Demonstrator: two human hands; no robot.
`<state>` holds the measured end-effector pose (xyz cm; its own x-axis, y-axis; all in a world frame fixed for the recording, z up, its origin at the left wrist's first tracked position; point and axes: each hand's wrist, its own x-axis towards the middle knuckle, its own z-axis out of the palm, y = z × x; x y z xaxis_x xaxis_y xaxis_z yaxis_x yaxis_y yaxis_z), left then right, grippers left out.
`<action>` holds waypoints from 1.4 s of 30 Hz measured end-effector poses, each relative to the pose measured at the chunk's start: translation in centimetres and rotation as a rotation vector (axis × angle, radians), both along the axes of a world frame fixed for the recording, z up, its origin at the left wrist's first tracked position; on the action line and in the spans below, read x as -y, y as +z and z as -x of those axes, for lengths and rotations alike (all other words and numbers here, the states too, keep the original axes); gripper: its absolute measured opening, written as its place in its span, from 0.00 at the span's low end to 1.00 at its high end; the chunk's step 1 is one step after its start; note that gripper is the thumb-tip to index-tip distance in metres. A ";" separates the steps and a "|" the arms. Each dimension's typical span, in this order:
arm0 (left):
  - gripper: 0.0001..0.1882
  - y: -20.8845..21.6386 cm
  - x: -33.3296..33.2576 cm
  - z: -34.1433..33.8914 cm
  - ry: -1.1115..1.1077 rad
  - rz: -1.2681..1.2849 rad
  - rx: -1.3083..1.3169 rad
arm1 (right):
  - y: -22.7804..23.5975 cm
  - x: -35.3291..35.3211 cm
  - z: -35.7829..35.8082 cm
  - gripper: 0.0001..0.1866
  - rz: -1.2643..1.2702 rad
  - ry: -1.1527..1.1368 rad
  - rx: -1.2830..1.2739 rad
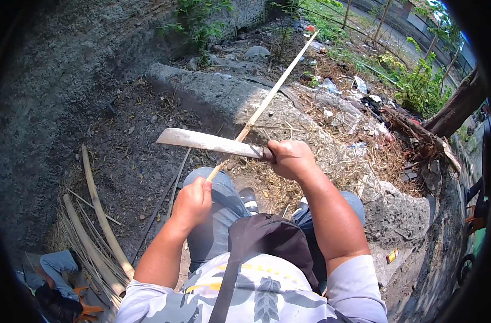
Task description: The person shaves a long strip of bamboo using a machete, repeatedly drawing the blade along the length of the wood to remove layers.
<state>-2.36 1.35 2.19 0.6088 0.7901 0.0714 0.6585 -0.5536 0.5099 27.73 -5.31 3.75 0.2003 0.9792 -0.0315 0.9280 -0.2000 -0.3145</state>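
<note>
head | left hand (pixel 193 200) grips pale strip (pixel 278 84) | right hand (pixel 293 159) grips machete (pixel 208 141) | blade tip (pixel 166 135) free

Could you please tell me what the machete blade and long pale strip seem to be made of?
Machete blade: probably steel, thin and greyish with dull streaks. Long pale strip: likely split bamboo, smooth-looking, judging by its straw colour and slender, straight form.

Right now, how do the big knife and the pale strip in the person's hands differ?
The knife is broad-bladed; the strip is narrow and looks longer. The knife lies nearly level across the view, while the strip slants up and right. The right hand holds the knife; the left hand holds the strip. Both are long.
</note>
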 end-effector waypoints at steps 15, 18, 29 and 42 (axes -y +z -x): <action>0.16 -1.3 0.0 -0.5 -0.022 0.119 0.144 | -3.4 -0.6 0.5 0.11 -0.116 -0.130 -0.518; 0.16 -1.2 0.0 -0.8 -0.022 0.104 0.133 | -2.5 -0.2 1.4 0.10 -0.178 0.012 -0.102; 0.15 -2.7 -0.1 9.0 0.130 0.046 0.040 | -5.2 1.0 -13.6 0.09 -0.393 -1.009 -0.694; 0.16 1.4 -0.1 1.4 0.178 -0.016 -0.080 | -0.2 -0.1 -1.1 0.07 -0.559 0.051 -0.061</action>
